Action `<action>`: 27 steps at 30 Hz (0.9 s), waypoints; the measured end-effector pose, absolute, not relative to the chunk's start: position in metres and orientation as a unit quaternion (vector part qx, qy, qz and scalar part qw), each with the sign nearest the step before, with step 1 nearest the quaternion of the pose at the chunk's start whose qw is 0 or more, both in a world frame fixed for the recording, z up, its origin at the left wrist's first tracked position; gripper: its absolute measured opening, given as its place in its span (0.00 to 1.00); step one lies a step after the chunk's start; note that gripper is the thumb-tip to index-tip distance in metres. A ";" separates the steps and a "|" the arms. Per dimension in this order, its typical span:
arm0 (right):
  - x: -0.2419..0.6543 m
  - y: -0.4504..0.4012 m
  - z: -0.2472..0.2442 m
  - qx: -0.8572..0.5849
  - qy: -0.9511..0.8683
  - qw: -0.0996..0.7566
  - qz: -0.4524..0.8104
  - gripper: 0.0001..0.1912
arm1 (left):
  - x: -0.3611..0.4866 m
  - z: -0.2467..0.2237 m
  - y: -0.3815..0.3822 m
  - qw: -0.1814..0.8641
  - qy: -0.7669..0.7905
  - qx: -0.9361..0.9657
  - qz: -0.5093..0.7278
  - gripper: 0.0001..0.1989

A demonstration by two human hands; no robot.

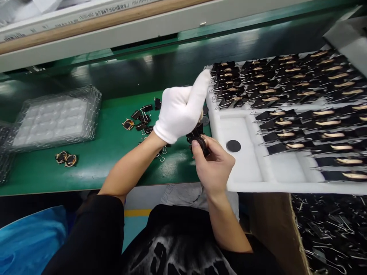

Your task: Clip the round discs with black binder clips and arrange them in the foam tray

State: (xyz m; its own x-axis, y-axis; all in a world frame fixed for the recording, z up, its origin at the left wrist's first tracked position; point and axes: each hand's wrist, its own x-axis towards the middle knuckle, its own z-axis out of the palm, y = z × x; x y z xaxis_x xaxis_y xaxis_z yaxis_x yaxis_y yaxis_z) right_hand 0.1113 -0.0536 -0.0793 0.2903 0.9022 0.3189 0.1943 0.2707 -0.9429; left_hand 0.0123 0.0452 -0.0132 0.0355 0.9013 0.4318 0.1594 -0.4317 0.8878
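Note:
My left hand (182, 110), in a white glove, is closed with its thumb stretched up and right. Its curled fingers face away from me, so whatever they grip is hidden; a bit of tan shows at their edge. Just below, my bare right hand (215, 162) pinches a black round disc (202, 143) between thumb and fingers. A black binder clip (195, 131) sits against the disc, right under the glove. Several loose binder clips (142, 116) lie on the green table left of my hands. Dark discs (205, 121) rest beside the white foam tray (213, 110).
Rows of binder clips clamped on tan-edged pieces (269, 91) fill much of the tray. Another black disc (233, 145) lies in a tray compartment. Tan-rimmed round pieces (70, 160) and stacked clear plastic trays (54, 118) are at left. A box of clips (332, 233) stands lower right.

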 end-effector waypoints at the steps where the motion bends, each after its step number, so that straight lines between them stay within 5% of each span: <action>1: 0.112 -0.054 -0.078 -0.527 -0.529 0.600 0.288 0.04 | 0.013 -0.013 0.045 0.332 0.418 0.637 0.556 0.35; 16: 0.119 -0.047 -0.067 -0.585 -0.570 0.524 0.243 0.08 | 0.022 -0.025 0.052 0.351 0.396 0.617 0.583 0.33; 27: 0.134 -0.042 -0.063 -0.492 -0.387 0.547 0.555 0.13 | 0.006 -0.009 0.062 0.420 0.400 0.732 0.357 0.34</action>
